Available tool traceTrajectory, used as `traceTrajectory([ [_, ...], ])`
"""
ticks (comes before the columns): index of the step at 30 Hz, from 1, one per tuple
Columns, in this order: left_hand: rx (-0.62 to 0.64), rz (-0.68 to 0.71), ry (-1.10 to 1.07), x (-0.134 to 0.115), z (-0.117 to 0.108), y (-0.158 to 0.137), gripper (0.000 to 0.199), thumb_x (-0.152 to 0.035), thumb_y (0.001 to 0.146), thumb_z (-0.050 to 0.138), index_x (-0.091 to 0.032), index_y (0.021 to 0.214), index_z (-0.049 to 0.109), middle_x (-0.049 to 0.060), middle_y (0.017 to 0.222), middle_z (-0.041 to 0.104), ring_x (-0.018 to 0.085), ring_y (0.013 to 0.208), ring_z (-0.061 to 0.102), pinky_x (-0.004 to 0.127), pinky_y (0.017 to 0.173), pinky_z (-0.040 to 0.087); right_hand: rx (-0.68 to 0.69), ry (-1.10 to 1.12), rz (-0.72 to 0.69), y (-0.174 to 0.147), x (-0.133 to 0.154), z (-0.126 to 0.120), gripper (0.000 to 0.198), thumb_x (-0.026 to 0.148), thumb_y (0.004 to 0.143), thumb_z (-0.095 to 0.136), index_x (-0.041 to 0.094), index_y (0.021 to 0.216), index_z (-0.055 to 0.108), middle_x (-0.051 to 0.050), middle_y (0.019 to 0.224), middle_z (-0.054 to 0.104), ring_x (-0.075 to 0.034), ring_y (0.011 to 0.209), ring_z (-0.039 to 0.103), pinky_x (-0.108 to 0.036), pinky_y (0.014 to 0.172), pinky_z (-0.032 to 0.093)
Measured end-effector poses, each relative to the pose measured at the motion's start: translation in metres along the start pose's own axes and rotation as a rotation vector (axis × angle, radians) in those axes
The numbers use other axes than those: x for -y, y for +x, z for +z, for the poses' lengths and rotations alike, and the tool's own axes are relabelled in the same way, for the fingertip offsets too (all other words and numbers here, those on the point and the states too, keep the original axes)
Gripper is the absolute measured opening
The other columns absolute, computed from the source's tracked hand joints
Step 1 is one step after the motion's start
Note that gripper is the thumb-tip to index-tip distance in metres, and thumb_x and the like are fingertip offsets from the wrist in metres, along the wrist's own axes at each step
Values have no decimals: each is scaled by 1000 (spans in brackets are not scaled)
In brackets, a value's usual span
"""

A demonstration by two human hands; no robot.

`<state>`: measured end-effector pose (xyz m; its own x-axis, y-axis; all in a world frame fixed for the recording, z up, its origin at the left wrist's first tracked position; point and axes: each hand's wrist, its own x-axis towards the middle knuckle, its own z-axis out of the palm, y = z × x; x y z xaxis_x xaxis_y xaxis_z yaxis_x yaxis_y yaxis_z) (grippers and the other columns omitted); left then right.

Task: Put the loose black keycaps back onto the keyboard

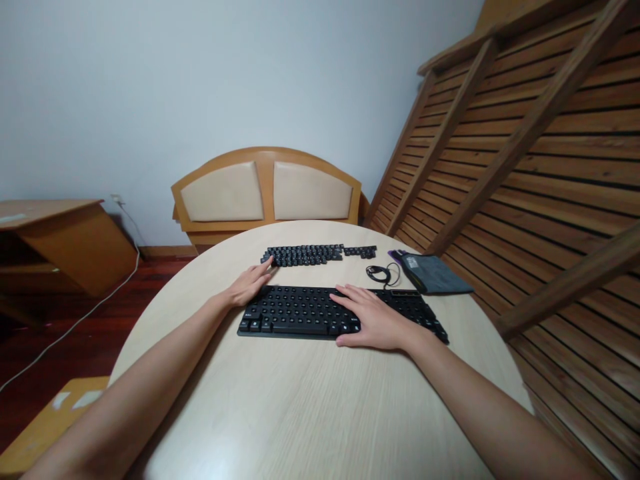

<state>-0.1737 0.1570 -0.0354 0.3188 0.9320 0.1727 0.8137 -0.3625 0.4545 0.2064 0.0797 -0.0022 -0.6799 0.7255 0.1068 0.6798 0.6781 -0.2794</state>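
Observation:
A black keyboard (300, 312) lies on the round table, with many of its key positions bare of caps and a few lettered keys along its lower edge. Beyond it, loose black keycaps (305, 255) are laid out in rows, with a smaller group (361, 252) to their right. My left hand (251, 283) reaches past the keyboard's upper left corner, fingers stretched out, a fingertip at the left end of the keycap rows. Spread over the keyboard's right half, my right hand (374, 317) rests flat, its thumb at the lower edge.
A coiled black cable (380, 274) lies behind the keyboard. A dark grey cloth or pouch (440, 273) is at the right edge of the pale table (300, 407). Behind stand a padded headboard (310, 190) and, at right, leaning wooden slats (540, 160).

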Motion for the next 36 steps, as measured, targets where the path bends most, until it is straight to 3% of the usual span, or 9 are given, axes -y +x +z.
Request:
traceTrajectory([
  [6,-48,40,29,-2,1,2,69,-50,99,27,-13,158,24,13,156,40,31,139,42,48,116,30,0,0,1,0,1,0,99,77,73,65,23,153,41,-14,162,29,-35,149,26,-54,121,22],
  [11,-110,83,38,-7,-1,-3,65,-48,101,27,-14,156,28,14,144,52,29,132,49,47,114,34,9,-2,1,0,1,-1,99,77,73,65,23,153,40,-14,163,27,-35,149,24,-54,121,21],
  [17,-122,101,70,-10,-4,-6,60,-47,101,25,-14,143,50,12,148,48,29,137,44,46,118,30,-2,14,-10,0,-1,0,99,76,73,66,25,153,40,-13,163,28,-35,149,25,-54,121,22],
  [20,-93,103,92,-13,-6,-7,61,-47,101,22,-13,136,59,10,146,53,27,135,48,42,118,32,-4,15,-11,0,-1,0,99,76,73,66,24,153,40,-13,163,28,-35,149,25,-54,121,22],
  [25,-105,53,142,-18,-12,-12,61,-48,103,20,-17,126,66,8,134,64,26,125,57,40,111,40,16,8,1,0,0,-1,101,78,73,64,23,153,40,-13,163,27,-35,149,24,-53,121,21],
  [30,-133,-35,214,-16,-19,-15,47,-48,100,35,-24,109,74,6,118,73,27,107,66,37,94,49,5,8,-5,0,-1,0,100,78,73,64,24,154,39,-13,163,27,-35,149,24,-53,121,21],
  [36,-182,-171,265,-12,-22,-16,35,-48,93,52,-26,102,77,6,106,76,30,96,69,35,79,50,-10,-1,-19,-3,1,1,97,76,76,63,24,153,40,-13,163,27,-35,150,24,-54,121,21],
])
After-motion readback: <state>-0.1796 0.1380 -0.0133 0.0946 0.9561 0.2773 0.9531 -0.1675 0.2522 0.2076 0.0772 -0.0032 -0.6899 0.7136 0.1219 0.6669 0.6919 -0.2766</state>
